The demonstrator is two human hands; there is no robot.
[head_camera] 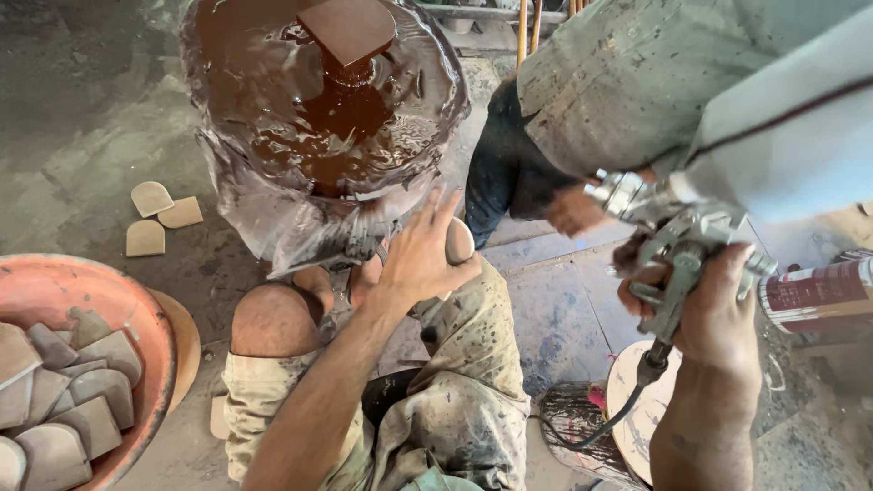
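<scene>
Your right hand (705, 314) wraps tight around a metal spray gun (677, 232), nozzle toward the brown-coated turntable (318, 109) so spray lands there. Your left hand (423, 255), fingers spread and loosely cupped, steadies a small pale tile (459, 241) at the turntable's near edge.

1. At your far right, just beside your right hand (718, 314), you see a cylindrical can (818, 295) lying almost sideways. Its label is dark red with white bands and small pale print.
2. You see no other package, sign or screen.
</scene>
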